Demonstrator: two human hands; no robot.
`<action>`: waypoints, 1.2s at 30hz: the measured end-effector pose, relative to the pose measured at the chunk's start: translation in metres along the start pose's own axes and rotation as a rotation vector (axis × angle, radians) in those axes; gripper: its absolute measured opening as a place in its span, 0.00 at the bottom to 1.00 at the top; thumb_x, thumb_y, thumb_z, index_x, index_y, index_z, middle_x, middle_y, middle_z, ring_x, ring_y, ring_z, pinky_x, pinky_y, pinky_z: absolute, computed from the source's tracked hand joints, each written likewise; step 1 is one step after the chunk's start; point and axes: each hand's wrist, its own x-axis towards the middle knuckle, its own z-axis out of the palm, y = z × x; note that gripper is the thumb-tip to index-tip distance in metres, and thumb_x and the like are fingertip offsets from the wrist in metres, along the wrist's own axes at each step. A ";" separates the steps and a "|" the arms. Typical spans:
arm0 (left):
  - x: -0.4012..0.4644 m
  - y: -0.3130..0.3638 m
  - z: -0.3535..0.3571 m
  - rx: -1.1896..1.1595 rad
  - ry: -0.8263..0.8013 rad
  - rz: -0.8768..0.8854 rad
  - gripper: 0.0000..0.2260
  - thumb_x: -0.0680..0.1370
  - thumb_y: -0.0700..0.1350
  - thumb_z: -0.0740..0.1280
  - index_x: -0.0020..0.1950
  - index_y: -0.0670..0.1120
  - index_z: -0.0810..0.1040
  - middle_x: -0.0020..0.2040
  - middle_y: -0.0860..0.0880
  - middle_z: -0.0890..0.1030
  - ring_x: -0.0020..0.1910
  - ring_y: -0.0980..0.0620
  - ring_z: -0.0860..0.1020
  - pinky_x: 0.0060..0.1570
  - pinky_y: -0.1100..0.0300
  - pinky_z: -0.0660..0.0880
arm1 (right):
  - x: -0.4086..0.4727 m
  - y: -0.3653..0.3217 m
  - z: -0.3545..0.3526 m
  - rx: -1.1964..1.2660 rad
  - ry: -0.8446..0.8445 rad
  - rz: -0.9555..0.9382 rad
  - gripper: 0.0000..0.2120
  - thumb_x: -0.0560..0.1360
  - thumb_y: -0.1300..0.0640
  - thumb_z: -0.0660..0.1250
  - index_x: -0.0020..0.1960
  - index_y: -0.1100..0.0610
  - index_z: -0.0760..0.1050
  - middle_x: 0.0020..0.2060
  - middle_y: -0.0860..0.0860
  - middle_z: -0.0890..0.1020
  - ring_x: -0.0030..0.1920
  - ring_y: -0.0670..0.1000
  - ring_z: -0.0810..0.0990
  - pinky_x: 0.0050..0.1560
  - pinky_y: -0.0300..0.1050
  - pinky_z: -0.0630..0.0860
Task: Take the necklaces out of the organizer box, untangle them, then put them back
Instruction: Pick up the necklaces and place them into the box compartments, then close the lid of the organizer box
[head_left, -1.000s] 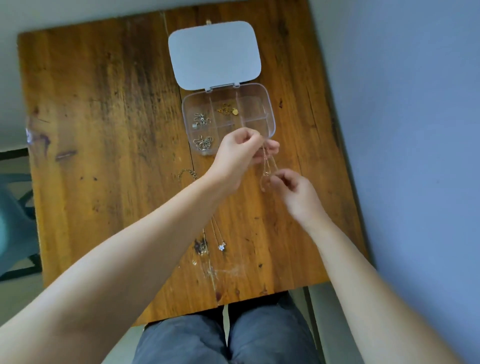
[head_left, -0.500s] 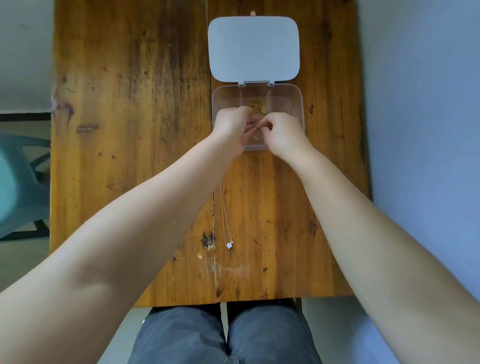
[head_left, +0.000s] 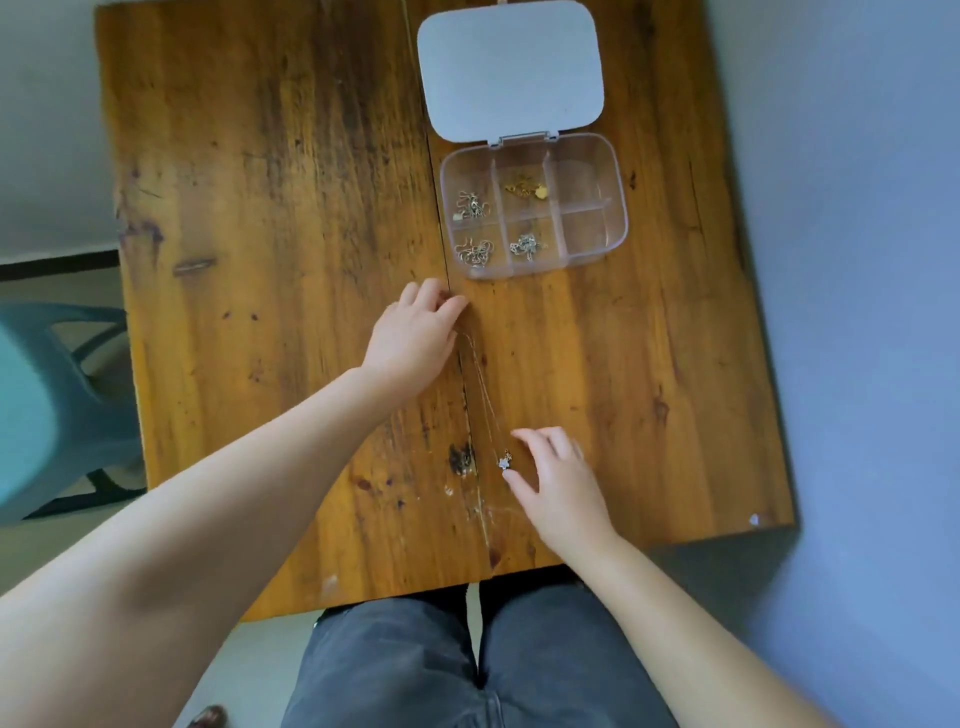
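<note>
The clear organizer box (head_left: 615, 182) stands open at the table's far side, its white lid (head_left: 511, 70) folded back. Tangled silver necklaces lie in the back-left (head_left: 471, 206), front-left (head_left: 474, 253) and front-middle (head_left: 527, 246) compartments, and a gold one (head_left: 525, 188) in the back-middle. A thin necklace chain (head_left: 483, 395) stretches across the wood and ends in a small pendant (head_left: 505, 461). My left hand (head_left: 421, 332) covers the chain's far end, so any grip is hidden. My right hand (head_left: 558, 478) has thumb and forefinger apart on either side of the pendant.
The wooden table (head_left: 260, 260) has a seam running down its middle beside the chain. A blue wall rises close on the right and a teal chair (head_left: 47, 405) stands at the left. My knees in grey trousers sit below the near edge.
Both hands have drawn back from the box to the chain lying on the table. The silver necklace they held now lies in the front-middle compartment.
</note>
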 end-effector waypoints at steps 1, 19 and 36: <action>0.003 0.000 0.000 0.029 0.005 0.022 0.13 0.78 0.41 0.60 0.62 0.41 0.72 0.58 0.40 0.73 0.55 0.39 0.70 0.41 0.48 0.73 | -0.003 -0.001 0.008 -0.047 0.047 0.008 0.18 0.77 0.50 0.64 0.65 0.52 0.70 0.59 0.49 0.73 0.58 0.48 0.70 0.56 0.40 0.68; 0.053 0.074 -0.022 -0.684 -0.132 -0.127 0.03 0.75 0.42 0.63 0.41 0.46 0.72 0.35 0.51 0.77 0.32 0.54 0.73 0.30 0.63 0.69 | -0.005 0.039 -0.040 0.193 0.361 0.042 0.04 0.78 0.60 0.62 0.51 0.58 0.74 0.50 0.50 0.75 0.44 0.46 0.76 0.43 0.29 0.70; 0.163 0.206 0.015 -0.537 -0.195 0.059 0.07 0.78 0.40 0.61 0.52 0.46 0.78 0.52 0.46 0.79 0.46 0.52 0.75 0.42 0.61 0.72 | 0.012 0.142 -0.099 -0.134 0.438 0.345 0.06 0.77 0.53 0.64 0.50 0.54 0.77 0.49 0.52 0.78 0.39 0.46 0.76 0.39 0.33 0.72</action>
